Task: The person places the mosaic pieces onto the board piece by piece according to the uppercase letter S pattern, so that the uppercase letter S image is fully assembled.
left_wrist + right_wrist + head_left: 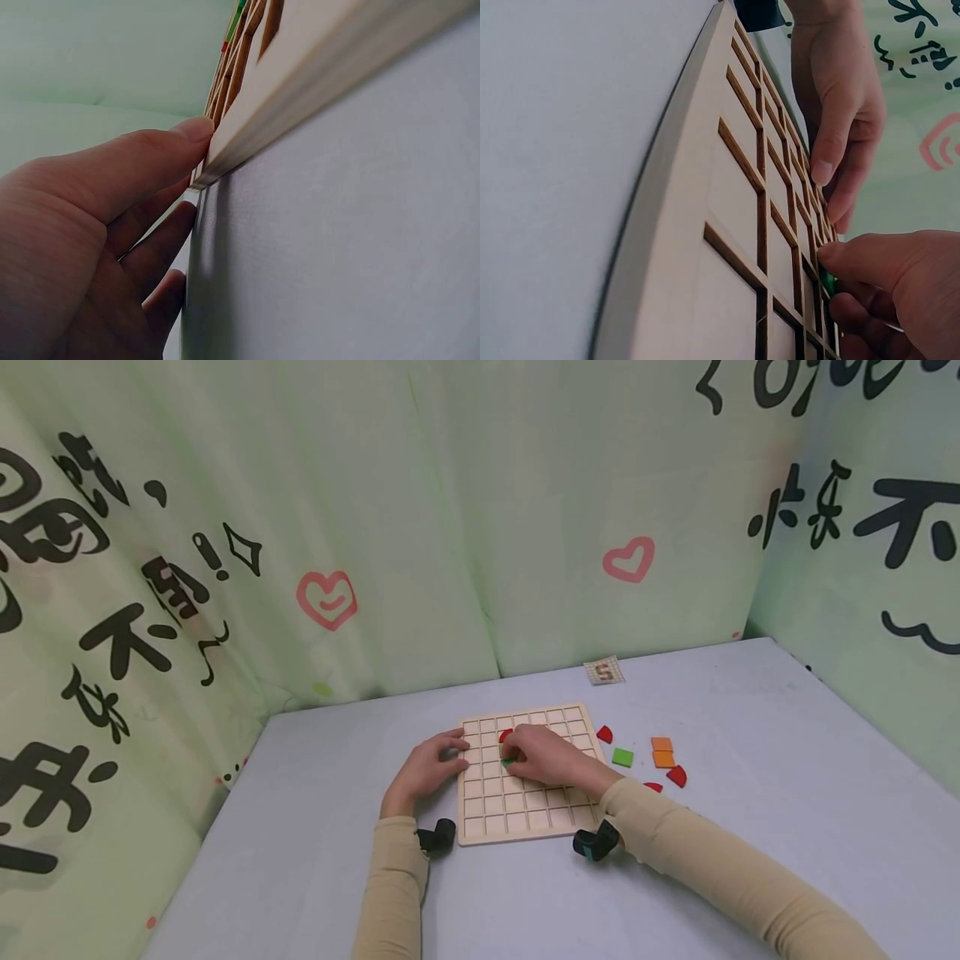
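A wooden grid board [480,828] lies on the table, divided into small square cells by raised strips. My left hand [427,768] rests at its left edge, with the thumb [196,129] on the frame and the fingers loosely extended beside it. Over the upper middle of the grid, my right hand [547,755] pinches a small green piece [827,280] between thumb and fingers, down at the cells. Most of that piece is hidden by the fingers. Just beyond the fingertips a red piece [505,736] sits on the board, partly covered by the hand.
Right of the board lie a red quarter-round piece [604,734], a green square tile [622,757], two orange tiles [663,760] and further red pieces [677,776]. A small patterned card [603,671] lies at the table's back edge, near the curtain [420,527].
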Tool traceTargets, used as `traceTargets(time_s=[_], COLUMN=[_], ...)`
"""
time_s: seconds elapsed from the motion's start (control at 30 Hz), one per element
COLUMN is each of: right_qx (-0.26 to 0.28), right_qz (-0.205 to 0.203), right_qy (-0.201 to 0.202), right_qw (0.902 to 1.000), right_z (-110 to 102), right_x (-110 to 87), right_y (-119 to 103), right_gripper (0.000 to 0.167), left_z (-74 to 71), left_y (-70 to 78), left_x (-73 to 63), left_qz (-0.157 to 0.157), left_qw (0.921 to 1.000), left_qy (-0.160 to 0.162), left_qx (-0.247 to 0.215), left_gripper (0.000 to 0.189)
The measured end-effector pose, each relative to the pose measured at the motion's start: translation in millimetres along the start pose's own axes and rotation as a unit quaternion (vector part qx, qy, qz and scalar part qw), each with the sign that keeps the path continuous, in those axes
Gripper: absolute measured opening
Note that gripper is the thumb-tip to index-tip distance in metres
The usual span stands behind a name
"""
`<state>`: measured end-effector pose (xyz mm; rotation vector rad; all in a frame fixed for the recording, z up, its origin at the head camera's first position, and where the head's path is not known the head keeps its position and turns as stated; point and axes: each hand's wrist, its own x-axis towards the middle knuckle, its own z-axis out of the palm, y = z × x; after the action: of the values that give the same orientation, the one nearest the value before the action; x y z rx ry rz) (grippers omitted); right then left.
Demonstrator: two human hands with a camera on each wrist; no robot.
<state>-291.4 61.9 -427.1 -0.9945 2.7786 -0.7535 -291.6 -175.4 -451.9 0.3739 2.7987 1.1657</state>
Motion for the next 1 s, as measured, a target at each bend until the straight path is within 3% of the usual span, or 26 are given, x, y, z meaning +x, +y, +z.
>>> traceTargets(time_s=[0.23,0.43,1.0], right_qx=[0.015,0.05,0.067], right_qz=[0.002,0.051,0.189], right_qy=[0.014,0.029,0.078], right_qw=[0.9998,0.997,0.9765], right_z=[-2,-15,-65], right_x=[-4.2,-16.3,-87.0], right_y=[5,18,83], right_gripper=[0.015,0.019,0.031], left_z=[1.1,2.2,1.9], left_y=[1.9,2.9,1.2], left_x=[-0.6,-0.6,0.6], left_qz=[-0.014,-0.018,-0.027], left_qw=[0.9999,0.9998,0.9996], left_qy=[-0.003,0.0,0.001], left_qx=[0.0,0.002,-0.002], left_gripper=[0.031,0.031,0.031])
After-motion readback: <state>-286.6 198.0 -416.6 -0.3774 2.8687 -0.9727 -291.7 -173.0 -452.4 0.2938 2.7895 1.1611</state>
